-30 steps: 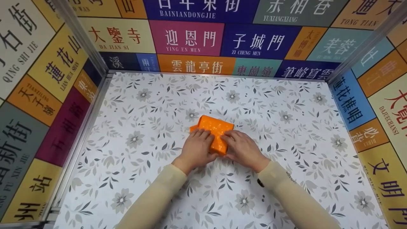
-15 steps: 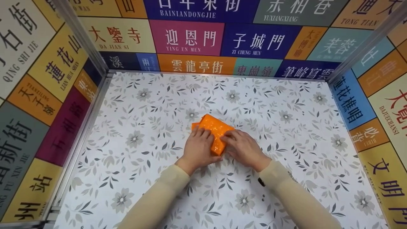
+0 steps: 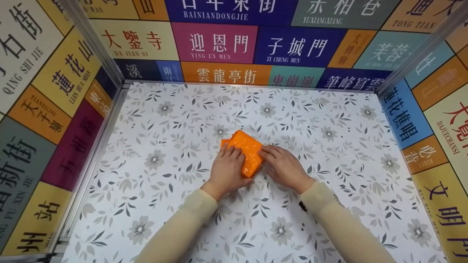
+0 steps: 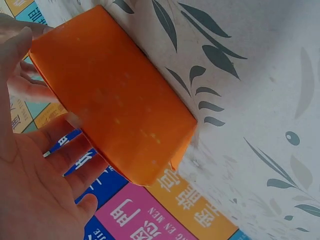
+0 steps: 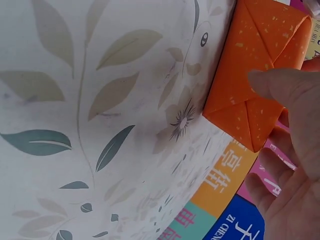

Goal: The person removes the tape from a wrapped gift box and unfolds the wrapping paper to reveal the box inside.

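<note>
A box wrapped in orange, gold-flecked paper [image 3: 248, 149] stands on the table between both hands, turned at an angle. Its folded end, with creased triangular flaps, faces the right hand in the right wrist view. A piece of orange paper [image 3: 224, 142] sticks out at its far left side. My left hand [image 3: 227, 170] holds the box from the left, fingers over the top and thumb at the near end. At the right side, my right hand [image 3: 285, 168] has its fingertips at the top edge, while its thumb [image 5: 280, 85] presses the folded end.
White tablecloth with grey leaves and flowers [image 3: 164, 204] covers the table. Panels with colourful street-name signs [image 3: 215, 44] rise at the back, left and right, joined by metal corner posts [image 3: 97, 44].
The wrapped box has turned slightly clockwise on the table. My right hand has slid from its top to its right edge, while my left hand keeps hold with a small shift.
</note>
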`<state>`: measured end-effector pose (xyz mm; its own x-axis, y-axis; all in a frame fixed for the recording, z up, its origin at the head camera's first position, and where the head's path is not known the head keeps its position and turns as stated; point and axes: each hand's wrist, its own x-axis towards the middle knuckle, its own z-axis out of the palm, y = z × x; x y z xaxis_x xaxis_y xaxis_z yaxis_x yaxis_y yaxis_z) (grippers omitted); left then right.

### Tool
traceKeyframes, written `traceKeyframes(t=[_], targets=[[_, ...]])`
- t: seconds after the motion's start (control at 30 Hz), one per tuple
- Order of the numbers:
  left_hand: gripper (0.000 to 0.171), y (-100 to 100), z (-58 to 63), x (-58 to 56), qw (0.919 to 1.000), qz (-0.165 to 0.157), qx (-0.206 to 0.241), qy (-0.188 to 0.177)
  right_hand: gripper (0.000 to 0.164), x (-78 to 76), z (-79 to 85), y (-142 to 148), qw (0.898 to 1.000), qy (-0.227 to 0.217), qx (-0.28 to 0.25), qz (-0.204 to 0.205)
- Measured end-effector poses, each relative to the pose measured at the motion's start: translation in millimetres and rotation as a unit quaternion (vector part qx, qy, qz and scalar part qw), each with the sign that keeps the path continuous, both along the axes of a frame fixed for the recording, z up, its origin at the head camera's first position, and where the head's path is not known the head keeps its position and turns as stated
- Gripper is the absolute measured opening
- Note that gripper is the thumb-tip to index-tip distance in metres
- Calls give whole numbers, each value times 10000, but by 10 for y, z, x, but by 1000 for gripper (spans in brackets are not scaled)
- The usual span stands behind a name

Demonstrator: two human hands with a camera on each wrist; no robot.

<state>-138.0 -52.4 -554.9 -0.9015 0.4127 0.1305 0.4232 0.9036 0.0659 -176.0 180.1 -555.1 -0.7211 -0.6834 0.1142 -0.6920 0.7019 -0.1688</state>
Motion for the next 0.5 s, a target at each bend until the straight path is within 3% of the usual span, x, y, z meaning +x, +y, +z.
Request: traceKeyframes(t=[0.33, 0.5], targets=[[76, -120, -6, -24, 9995, -257, 147, -92, 55, 59, -11, -29, 9981, 522, -152, 305], [70, -175, 19, -25, 9988, -451, 111, -139, 47, 91, -7, -32, 9980, 463, -203, 386]])
